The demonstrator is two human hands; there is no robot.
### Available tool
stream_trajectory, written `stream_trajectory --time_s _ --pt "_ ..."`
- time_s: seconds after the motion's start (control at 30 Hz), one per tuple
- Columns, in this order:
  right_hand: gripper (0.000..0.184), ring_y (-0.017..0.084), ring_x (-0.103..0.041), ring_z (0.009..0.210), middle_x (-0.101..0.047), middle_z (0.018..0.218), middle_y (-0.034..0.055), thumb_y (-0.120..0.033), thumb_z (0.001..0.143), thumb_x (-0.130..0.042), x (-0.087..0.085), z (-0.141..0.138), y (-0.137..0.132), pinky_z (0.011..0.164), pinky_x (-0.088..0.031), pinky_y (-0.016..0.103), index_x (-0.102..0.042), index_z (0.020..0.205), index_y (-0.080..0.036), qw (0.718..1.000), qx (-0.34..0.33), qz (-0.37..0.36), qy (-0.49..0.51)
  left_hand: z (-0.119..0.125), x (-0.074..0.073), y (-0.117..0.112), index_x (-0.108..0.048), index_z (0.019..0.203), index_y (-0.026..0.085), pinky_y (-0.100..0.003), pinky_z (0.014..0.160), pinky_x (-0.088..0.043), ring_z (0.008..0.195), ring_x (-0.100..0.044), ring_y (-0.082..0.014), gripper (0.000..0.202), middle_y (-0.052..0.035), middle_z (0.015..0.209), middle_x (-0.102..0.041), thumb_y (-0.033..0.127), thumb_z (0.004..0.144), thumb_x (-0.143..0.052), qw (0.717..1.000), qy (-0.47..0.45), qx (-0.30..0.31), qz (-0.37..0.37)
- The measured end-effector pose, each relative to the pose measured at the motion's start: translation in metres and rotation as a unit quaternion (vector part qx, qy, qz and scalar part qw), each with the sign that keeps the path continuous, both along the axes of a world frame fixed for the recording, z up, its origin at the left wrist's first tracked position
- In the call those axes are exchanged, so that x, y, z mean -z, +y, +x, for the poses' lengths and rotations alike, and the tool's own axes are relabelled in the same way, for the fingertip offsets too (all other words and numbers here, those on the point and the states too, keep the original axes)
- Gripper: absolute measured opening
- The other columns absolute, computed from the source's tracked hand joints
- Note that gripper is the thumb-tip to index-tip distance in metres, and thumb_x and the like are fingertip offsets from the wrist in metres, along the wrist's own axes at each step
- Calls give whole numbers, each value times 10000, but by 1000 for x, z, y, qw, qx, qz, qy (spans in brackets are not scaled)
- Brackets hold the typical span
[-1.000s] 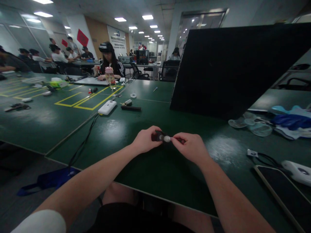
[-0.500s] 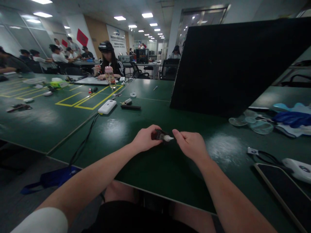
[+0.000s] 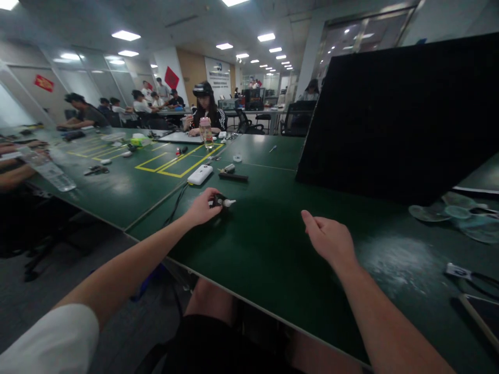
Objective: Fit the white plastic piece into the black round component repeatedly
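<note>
My left hand [image 3: 202, 206] is closed round a small black part with a white tip [image 3: 224, 202], resting on the green table [image 3: 273, 249]. The white tip points right, out past my fingers. My right hand [image 3: 329, 240] hovers above the table well to the right of the part, fingers loosely curled and apart, with nothing in it. A white power bank [image 3: 200, 175] with a black cable lies just beyond my left hand.
A large black panel [image 3: 390, 119] leans at the right. A black bar [image 3: 233, 177] and small bits lie behind the power bank. Clear plastic pieces [image 3: 448, 214] and a tagged cable [image 3: 468, 274] sit far right. Other people sit at tables behind, one facing me [image 3: 205, 109].
My right hand let go of the white tip and drew away to the right. My left hand carried the part leftward and further away. The camera has turned left.
</note>
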State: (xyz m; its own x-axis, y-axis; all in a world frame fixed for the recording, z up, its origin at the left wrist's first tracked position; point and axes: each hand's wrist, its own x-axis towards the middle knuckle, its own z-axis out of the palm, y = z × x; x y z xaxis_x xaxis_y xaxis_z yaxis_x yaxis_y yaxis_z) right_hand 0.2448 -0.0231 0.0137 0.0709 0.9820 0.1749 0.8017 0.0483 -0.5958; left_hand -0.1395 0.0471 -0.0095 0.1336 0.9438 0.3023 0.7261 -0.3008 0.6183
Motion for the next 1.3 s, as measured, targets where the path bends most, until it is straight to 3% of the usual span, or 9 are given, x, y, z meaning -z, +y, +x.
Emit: stream_trajectory --time_s 0.13,0.27,0.4,0.57,0.73,0.93,1.1,1.2,1.3 --pt "679 183 -522 477 -589 546 45 -804 888 -355 7 -1 5 472 -369 320 -603 621 -232 999 -19 -39 -6 -53 -14 1 -560 1252 211 -402 1037 -460 1151 -625 -256 528 -85 1240 -673 237 732 -650 988 144 -49 32" --pt "645 195 -559 505 -622 584 53 -779 895 -384 8 -1 7 486 -403 327 -627 654 -232 998 -33 -60 -17 -73 -35 -3 -627 1230 210 -466 1141 -326 1291 -513 -322 537 -113 1325 -626 186 693 -628 956 288 11 52" --pt "602 214 -610 552 -662 632 66 -736 912 -408 7 0 7 502 -440 333 -664 707 -231 995 -52 -81 -23 -81 -44 -8 -664 1183 244 -490 1164 -269 1322 -479 -338 536 -108 1360 -602 124 663 -616 943 323 60 57" --pt "554 220 -631 556 -690 664 75 -706 903 -466 10 1 7 487 -441 334 -695 744 -228 994 -59 -89 -27 -90 -33 -5 -589 1217 187 -445 1134 -331 1293 -492 -321 501 -137 1365 -570 161 717 -611 963 227 -109 101" --pt "567 230 -652 628 -709 756 89 -737 871 -490 14 3 9 517 -461 336 -714 827 -218 991 -54 -114 -37 -82 -21 21 -447 1305 169 -410 1027 -428 1146 -581 -265 548 -130 1283 -606 276 806 -647 956 -48 -288 15" --pt "538 224 -647 718 -702 851 83 -716 858 -524 6 -2 3 573 -481 327 -721 907 -218 986 -86 -128 -70 -31 -11 42 -459 1299 153 -344 854 -501 983 -655 -231 535 -157 1207 -653 429 877 -638 964 -134 -224 -53" --pt "513 244 -647 888 -686 1081 86 -666 784 -673 -3 -18 -10 671 -507 342 -726 1069 -242 981 -172 -54 -77 57 5 20 -486 1301 193 -353 924 -486 1058 -645 -227 547 -138 1232 -654 478 870 -665 974 -187 -94 -82" --pt "700 254 -646 914 -658 1174 91 -640 714 -759 -4 -26 -14 666 -505 342 -641 1291 -264 982 -166 -49 -80 126 14 -7 -492 1291 216 -370 938 -490 1039 -646 -215 544 -118 1202 -657 490 861 -682 949 -289 21 -127" --pt "698 263 -645 905 -662 1124 99 -635 685 -790 -1 -27 -14 678 -501 353 -655 1247 -245 984 -150 -31 -93 186 16 -33 -513 1242 225 -340 909 -508 1003 -651 -193 526 -97 1176 -652 465 829 -731 899 -402 52 -164"
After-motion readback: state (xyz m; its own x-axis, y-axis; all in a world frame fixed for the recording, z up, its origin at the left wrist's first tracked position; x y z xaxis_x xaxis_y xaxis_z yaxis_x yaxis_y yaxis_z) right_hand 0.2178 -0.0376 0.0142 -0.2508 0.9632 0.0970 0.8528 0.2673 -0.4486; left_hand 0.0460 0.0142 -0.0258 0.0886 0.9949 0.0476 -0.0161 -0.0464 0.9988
